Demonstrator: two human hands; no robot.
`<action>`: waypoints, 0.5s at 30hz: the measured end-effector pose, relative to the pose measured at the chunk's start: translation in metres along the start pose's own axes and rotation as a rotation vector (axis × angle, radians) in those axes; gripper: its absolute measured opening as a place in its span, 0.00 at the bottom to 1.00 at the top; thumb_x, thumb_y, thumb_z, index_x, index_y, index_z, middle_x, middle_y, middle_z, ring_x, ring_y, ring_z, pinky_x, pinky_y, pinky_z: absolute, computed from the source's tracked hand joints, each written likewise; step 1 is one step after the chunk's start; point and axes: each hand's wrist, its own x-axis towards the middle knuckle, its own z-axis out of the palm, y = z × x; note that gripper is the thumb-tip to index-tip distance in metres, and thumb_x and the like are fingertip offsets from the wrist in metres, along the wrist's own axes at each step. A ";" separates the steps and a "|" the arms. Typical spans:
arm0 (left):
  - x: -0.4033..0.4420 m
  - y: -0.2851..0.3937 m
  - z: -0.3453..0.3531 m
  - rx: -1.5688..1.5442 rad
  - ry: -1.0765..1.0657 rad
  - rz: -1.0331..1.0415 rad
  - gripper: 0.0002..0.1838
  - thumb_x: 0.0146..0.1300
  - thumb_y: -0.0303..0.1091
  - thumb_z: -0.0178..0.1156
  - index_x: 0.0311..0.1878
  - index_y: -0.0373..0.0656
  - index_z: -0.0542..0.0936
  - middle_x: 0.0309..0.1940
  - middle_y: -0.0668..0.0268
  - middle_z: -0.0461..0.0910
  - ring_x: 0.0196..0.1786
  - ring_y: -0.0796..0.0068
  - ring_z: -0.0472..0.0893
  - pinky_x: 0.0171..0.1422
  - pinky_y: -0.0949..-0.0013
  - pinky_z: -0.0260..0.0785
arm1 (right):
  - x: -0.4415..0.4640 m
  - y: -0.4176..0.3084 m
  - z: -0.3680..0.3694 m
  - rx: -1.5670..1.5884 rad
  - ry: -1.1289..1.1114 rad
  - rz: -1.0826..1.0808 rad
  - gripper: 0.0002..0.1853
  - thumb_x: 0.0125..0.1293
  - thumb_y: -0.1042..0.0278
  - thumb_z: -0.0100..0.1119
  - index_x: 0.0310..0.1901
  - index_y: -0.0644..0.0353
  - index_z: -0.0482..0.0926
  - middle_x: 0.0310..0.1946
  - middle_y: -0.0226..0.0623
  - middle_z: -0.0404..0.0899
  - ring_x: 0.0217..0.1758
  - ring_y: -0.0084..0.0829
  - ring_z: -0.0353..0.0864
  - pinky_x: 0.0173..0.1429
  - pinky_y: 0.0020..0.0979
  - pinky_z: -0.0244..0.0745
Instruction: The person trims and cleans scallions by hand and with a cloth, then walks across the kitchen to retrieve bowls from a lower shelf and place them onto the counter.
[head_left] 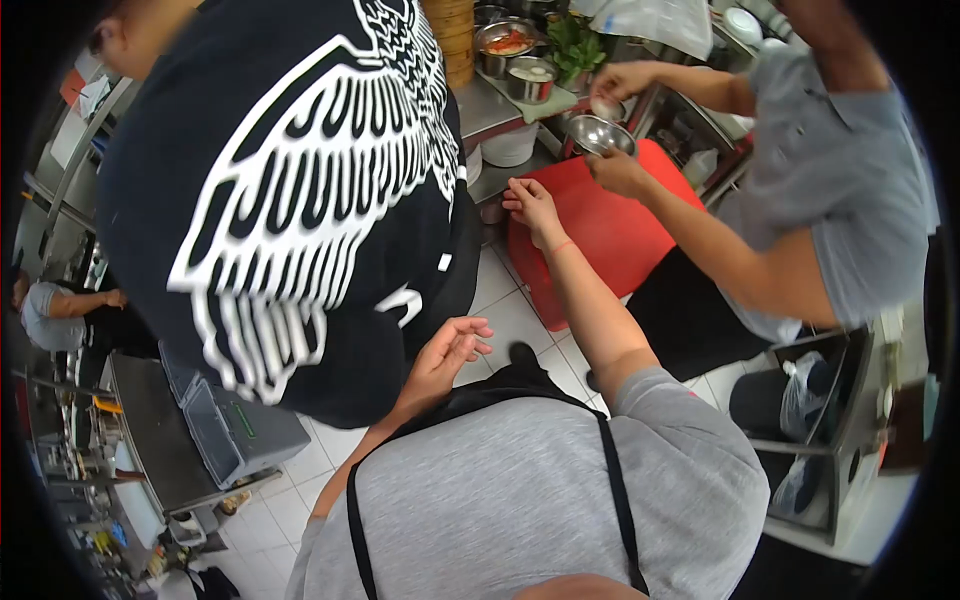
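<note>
My left hand [450,352] is held in front of my apron, empty, with its fingers loosely stretched. It is close beside the back of a person in a black shirt with a white wing print [310,170]; I cannot tell whether they touch. My right hand [531,208], with a thin red band at the wrist, reaches forward over the near left edge of a large red surface [600,225]. Its fingers are slightly bent and apart, and nothing shows in them. At the right, a co-worker in a grey shirt holds a metal bowl [598,135] above the red surface.
On the counter ahead stand bamboo steamers [449,40], a metal pot with red food [508,40], a smaller pot [530,79] and leafy greens [577,48]. A grey bin [235,430] stands at the left. Another person [60,310] is at the far left.
</note>
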 end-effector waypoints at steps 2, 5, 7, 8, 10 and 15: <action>0.021 -0.007 -0.006 0.009 0.026 0.044 0.16 0.70 0.36 0.44 0.56 0.38 0.67 0.48 0.62 0.74 0.48 0.77 0.75 0.51 0.73 0.66 | 0.054 0.023 0.003 0.029 0.088 0.182 0.17 0.59 0.52 0.60 0.43 0.55 0.72 0.32 0.28 0.73 0.28 0.19 0.72 0.25 0.22 0.63; 0.048 -0.019 -0.015 -0.055 0.101 0.007 0.16 0.70 0.36 0.44 0.55 0.37 0.68 0.48 0.62 0.74 0.48 0.76 0.75 0.54 0.73 0.66 | 0.126 0.063 -0.002 -0.069 0.013 0.347 0.30 0.55 0.38 0.58 0.51 0.50 0.66 0.41 0.30 0.74 0.36 0.24 0.74 0.39 0.32 0.65; 0.078 -0.041 -0.020 -0.115 0.154 0.043 0.17 0.70 0.37 0.44 0.54 0.35 0.68 0.46 0.61 0.74 0.47 0.76 0.75 0.55 0.73 0.66 | 0.177 0.082 -0.004 -0.120 0.059 0.439 0.41 0.50 0.34 0.60 0.57 0.54 0.62 0.46 0.38 0.71 0.40 0.34 0.73 0.40 0.39 0.67; 0.091 -0.022 -0.008 0.015 0.253 -0.033 0.18 0.69 0.38 0.45 0.54 0.35 0.69 0.45 0.61 0.74 0.48 0.75 0.76 0.55 0.73 0.66 | 0.200 0.093 -0.007 -0.128 0.036 0.451 0.41 0.50 0.34 0.60 0.57 0.54 0.62 0.46 0.38 0.71 0.40 0.34 0.73 0.40 0.39 0.67; 0.116 -0.028 -0.011 -0.062 0.223 -0.160 0.18 0.69 0.39 0.46 0.54 0.35 0.69 0.46 0.60 0.74 0.49 0.75 0.76 0.55 0.72 0.67 | 0.252 0.112 -0.008 -0.192 0.058 0.568 0.45 0.48 0.33 0.61 0.60 0.55 0.58 0.48 0.44 0.69 0.43 0.43 0.73 0.44 0.48 0.68; 0.175 -0.042 -0.017 -0.181 0.315 -0.156 0.17 0.69 0.37 0.46 0.54 0.35 0.69 0.47 0.60 0.74 0.51 0.74 0.75 0.55 0.72 0.68 | 0.334 0.145 0.005 -0.178 0.108 0.664 0.41 0.54 0.36 0.54 0.62 0.54 0.54 0.52 0.50 0.63 0.51 0.51 0.72 0.49 0.59 0.66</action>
